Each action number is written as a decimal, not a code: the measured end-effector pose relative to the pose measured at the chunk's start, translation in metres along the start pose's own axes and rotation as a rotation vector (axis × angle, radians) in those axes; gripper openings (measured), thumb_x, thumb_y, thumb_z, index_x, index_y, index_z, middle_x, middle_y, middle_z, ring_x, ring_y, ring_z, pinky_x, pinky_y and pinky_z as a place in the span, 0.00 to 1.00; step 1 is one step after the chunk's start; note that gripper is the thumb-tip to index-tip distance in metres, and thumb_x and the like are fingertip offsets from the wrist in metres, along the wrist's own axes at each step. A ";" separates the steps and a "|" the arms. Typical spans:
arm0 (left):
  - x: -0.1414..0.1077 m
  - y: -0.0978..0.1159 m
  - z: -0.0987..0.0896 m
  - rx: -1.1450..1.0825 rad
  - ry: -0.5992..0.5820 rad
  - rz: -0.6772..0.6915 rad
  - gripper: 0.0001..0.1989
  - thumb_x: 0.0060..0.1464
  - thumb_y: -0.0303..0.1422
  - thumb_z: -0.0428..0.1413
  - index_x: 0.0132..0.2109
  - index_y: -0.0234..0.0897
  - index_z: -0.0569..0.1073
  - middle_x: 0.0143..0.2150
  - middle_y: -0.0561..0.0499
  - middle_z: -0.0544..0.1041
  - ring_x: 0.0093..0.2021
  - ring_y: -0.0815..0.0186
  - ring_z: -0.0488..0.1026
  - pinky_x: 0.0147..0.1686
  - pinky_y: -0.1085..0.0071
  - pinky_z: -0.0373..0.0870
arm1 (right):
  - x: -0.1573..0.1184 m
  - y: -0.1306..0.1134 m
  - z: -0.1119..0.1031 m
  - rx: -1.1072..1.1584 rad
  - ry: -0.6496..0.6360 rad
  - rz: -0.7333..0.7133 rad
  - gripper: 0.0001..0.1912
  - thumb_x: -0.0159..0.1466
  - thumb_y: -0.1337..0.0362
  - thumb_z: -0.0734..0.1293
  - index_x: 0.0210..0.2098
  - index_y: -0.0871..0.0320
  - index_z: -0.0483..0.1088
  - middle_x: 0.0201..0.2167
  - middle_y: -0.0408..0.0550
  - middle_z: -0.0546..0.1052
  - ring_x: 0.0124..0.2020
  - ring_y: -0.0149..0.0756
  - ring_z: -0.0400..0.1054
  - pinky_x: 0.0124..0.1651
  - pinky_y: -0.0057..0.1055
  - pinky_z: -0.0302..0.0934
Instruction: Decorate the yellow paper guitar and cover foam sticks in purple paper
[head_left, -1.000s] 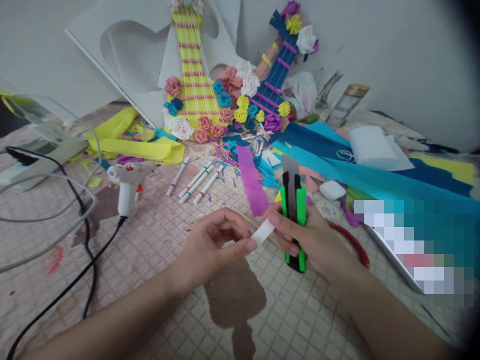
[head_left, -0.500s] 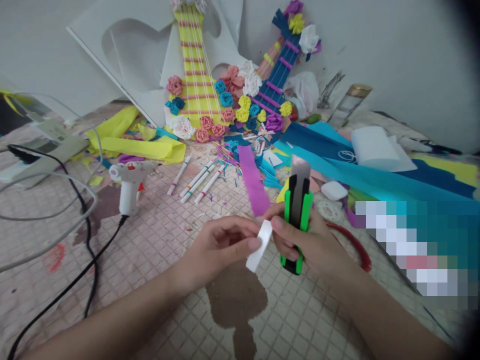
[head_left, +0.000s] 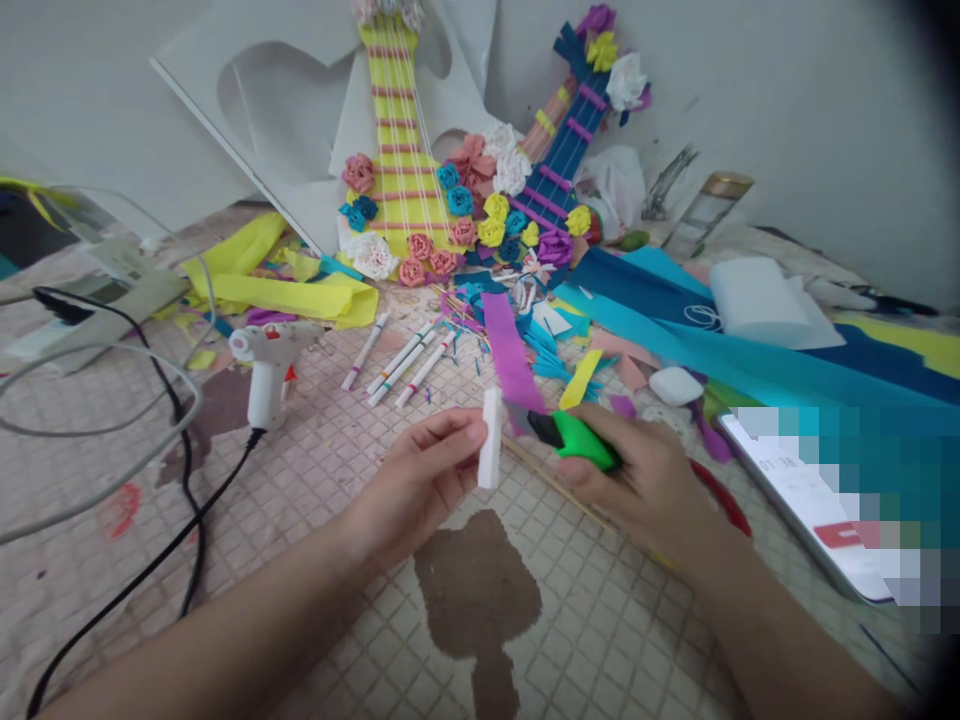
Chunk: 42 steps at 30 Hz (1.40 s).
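Note:
A small white strip stands nearly upright between the thumb and fingers of my left hand, low in the middle of the view. My right hand is wrapped round a green and black utility knife. The knife's blade points left toward the strip, with its tip close to it; whether they touch is hard to tell. Beneath my hands lies a brown patch on the tile-patterned table cover. A thin stick rests on the cover between my hands.
A white glue gun with a black cord is at left. Several white tubes and a purple paper strip lie ahead. Paper guitars with flowers lean at the back. A phone lies at right, near blue paper.
My hands have moved apart, and my right hand no longer touches the white strip. The knife has swung from upright to pointing left. The strip is now more upright in my left hand.

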<state>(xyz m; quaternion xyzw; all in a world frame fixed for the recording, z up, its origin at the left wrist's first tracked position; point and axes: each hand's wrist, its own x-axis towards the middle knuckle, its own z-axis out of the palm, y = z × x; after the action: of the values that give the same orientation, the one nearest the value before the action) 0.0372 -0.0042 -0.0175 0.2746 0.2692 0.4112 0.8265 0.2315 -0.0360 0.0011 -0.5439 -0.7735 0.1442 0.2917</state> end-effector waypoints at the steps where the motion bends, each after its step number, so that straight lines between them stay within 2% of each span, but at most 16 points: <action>1: 0.000 0.000 0.000 -0.016 0.021 -0.005 0.04 0.45 0.29 0.62 0.30 0.33 0.75 0.25 0.54 0.73 0.25 0.77 0.69 0.27 0.83 0.67 | 0.001 0.000 0.000 -0.060 -0.009 -0.023 0.17 0.61 0.49 0.60 0.32 0.57 0.67 0.17 0.40 0.67 0.19 0.30 0.61 0.22 0.27 0.50; 5: 0.001 0.001 -0.002 -0.022 0.073 -0.012 0.03 0.47 0.29 0.61 0.32 0.33 0.75 0.27 0.54 0.73 0.26 0.76 0.69 0.28 0.82 0.68 | 0.003 0.004 0.005 -0.244 0.059 -0.142 0.22 0.61 0.46 0.58 0.30 0.59 0.69 0.20 0.46 0.74 0.22 0.35 0.68 0.24 0.29 0.55; 16: 0.002 0.001 -0.002 -0.059 0.071 -0.012 0.04 0.45 0.27 0.62 0.30 0.32 0.75 0.27 0.54 0.73 0.26 0.76 0.68 0.29 0.81 0.67 | 0.002 0.005 0.008 -0.427 0.222 -0.289 0.24 0.63 0.47 0.55 0.28 0.59 0.69 0.20 0.47 0.76 0.19 0.35 0.69 0.21 0.30 0.56; 24: 0.002 -0.003 -0.005 -0.058 0.067 -0.043 0.08 0.42 0.29 0.64 0.32 0.31 0.75 0.27 0.55 0.72 0.25 0.77 0.67 0.26 0.82 0.65 | 0.002 0.005 0.011 -0.446 0.258 -0.336 0.23 0.63 0.48 0.57 0.28 0.60 0.69 0.22 0.47 0.77 0.20 0.34 0.70 0.21 0.30 0.56; 28: 0.001 -0.003 -0.003 -0.093 0.024 -0.045 0.06 0.43 0.29 0.64 0.30 0.32 0.75 0.25 0.55 0.72 0.24 0.77 0.67 0.25 0.83 0.65 | 0.003 0.006 0.009 -0.442 0.286 -0.325 0.23 0.63 0.47 0.57 0.27 0.61 0.69 0.20 0.46 0.76 0.19 0.32 0.69 0.21 0.29 0.55; 31: 0.000 -0.001 -0.001 -0.100 0.004 -0.043 0.05 0.45 0.28 0.63 0.28 0.31 0.74 0.23 0.55 0.71 0.23 0.77 0.66 0.24 0.83 0.65 | 0.002 0.011 0.008 -0.446 0.316 -0.293 0.20 0.60 0.47 0.60 0.26 0.58 0.69 0.16 0.43 0.73 0.18 0.32 0.67 0.20 0.29 0.54; 35: 0.000 0.000 0.000 -0.082 0.038 -0.026 0.04 0.48 0.28 0.60 0.28 0.31 0.74 0.23 0.54 0.71 0.24 0.76 0.67 0.26 0.82 0.66 | 0.002 0.013 0.006 -0.415 0.349 -0.320 0.18 0.56 0.47 0.64 0.28 0.58 0.69 0.16 0.42 0.73 0.17 0.32 0.67 0.20 0.29 0.55; 42: 0.001 0.001 0.001 -0.125 0.082 -0.024 0.01 0.50 0.25 0.59 0.30 0.31 0.74 0.25 0.54 0.72 0.25 0.77 0.69 0.27 0.83 0.68 | 0.003 0.008 0.007 -0.419 0.336 -0.385 0.21 0.60 0.47 0.60 0.26 0.59 0.68 0.16 0.43 0.74 0.16 0.32 0.68 0.19 0.29 0.56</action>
<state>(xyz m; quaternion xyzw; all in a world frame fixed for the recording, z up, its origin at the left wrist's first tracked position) 0.0380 -0.0030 -0.0163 0.2022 0.2798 0.4282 0.8351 0.2325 -0.0295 -0.0078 -0.4520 -0.8161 -0.1677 0.3188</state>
